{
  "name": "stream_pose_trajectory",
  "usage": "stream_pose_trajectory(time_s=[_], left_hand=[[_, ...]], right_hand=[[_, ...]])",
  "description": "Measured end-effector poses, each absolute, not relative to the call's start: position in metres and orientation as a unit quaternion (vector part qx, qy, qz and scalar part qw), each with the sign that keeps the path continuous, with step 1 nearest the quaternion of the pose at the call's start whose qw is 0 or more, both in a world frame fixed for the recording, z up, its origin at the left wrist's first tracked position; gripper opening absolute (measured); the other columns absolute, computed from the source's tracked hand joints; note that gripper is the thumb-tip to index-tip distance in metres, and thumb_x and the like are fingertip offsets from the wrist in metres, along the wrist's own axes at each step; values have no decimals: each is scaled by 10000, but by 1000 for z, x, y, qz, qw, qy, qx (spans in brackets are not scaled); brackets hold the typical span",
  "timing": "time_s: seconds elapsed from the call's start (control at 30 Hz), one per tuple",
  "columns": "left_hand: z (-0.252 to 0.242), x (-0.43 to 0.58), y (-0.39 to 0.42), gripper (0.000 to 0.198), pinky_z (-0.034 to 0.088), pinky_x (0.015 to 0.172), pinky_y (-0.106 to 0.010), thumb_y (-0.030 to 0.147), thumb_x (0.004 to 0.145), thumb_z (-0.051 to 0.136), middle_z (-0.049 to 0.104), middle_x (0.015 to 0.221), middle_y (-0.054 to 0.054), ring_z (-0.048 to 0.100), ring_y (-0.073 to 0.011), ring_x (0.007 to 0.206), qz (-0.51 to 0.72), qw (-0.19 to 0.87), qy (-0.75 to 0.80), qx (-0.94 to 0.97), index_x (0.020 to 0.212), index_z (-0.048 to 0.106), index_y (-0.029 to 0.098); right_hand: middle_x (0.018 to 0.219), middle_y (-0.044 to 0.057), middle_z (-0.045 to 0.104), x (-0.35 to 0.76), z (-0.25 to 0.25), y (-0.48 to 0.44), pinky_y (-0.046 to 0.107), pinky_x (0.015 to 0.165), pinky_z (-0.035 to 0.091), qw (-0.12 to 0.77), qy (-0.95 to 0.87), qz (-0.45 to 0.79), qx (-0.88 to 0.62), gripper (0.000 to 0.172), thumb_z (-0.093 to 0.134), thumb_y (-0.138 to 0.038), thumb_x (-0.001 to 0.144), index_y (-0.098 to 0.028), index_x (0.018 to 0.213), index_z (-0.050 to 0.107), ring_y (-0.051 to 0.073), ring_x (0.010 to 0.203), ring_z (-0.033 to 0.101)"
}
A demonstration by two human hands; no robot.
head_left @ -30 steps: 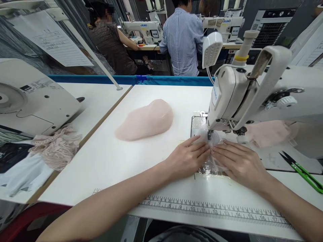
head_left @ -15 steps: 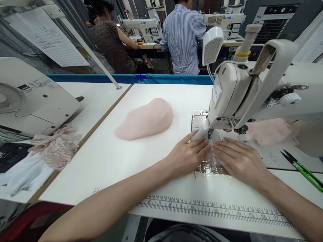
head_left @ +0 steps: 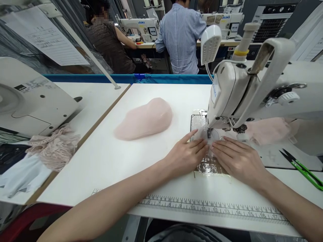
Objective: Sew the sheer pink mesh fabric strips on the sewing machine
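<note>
A white sewing machine (head_left: 227,90) stands at the right, its needle area just beyond my fingertips. My left hand (head_left: 189,153) lies flat left of the presser foot, fingers stretched over a small sheer piece of fabric (head_left: 200,133). To the right of the foot, my right hand (head_left: 236,157) rests palm down with its fingers extended, touching the same area. Clear shiny film (head_left: 209,167) covers the machine bed under and between both hands. A pale pink padded piece (head_left: 146,119) lies on the white table (head_left: 101,168) to the left.
Green-handled snips (head_left: 304,171) lie at the right. Pink fabric (head_left: 268,130) sits under the machine arm. Pink cords (head_left: 57,148) and white cloth (head_left: 25,174) are at the left by another machine (head_left: 32,97). Two people work beyond the blue table edge (head_left: 171,79).
The whole view has shifted very slightly. Both hands stay at almost the same place beside the presser foot.
</note>
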State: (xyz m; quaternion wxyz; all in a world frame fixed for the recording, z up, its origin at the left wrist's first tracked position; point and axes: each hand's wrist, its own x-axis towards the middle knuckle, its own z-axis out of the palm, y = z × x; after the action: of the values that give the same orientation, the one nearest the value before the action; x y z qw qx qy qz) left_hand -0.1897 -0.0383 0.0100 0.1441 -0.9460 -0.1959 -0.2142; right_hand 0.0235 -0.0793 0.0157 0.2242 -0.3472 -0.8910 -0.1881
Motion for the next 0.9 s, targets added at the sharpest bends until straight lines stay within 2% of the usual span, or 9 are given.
stream_pose_trajectory(time_s=[0.2, 0.57, 0.77, 0.9], left_hand=[[11, -189, -40, 459, 257, 1151, -461, 469, 962, 397, 670, 1131, -91, 593, -198, 1120, -221, 121, -220, -942, 1123, 619, 101], [11, -190, -42, 485, 269, 1125, -467, 478, 969, 370, 656, 1154, -110, 581, -206, 1131, -204, 124, -258, -936, 1143, 613, 96], [11, -188, -35, 509, 260, 1118, -491, 489, 967, 366, 637, 1188, -120, 561, -228, 1155, -192, 117, -281, -933, 1193, 585, 89], [10, -187, -30, 524, 243, 1120, -500, 504, 966, 358, 610, 1233, -116, 540, -235, 1182, -189, 106, -294, -931, 1224, 565, 98]], right_hand=[[1002, 102, 714, 19, 16, -84, 396, 937, 502, 224, -884, -183, -367, 208, 551, -84, 846, -102, 979, 710, 221, 941, 663], [1019, 105, 709, 16, 16, -82, 395, 938, 469, 214, -873, -175, -402, 202, 548, -131, 879, -112, 1002, 707, 222, 987, 646], [1070, 85, 696, 16, 17, -77, 384, 824, 508, 191, -860, -195, -431, 212, 535, -197, 905, -136, 1030, 694, 218, 909, 660], [1113, 80, 681, 16, 18, -74, 402, 844, 497, 174, -855, -205, -444, 233, 505, -223, 926, -140, 1056, 679, 217, 910, 654]])
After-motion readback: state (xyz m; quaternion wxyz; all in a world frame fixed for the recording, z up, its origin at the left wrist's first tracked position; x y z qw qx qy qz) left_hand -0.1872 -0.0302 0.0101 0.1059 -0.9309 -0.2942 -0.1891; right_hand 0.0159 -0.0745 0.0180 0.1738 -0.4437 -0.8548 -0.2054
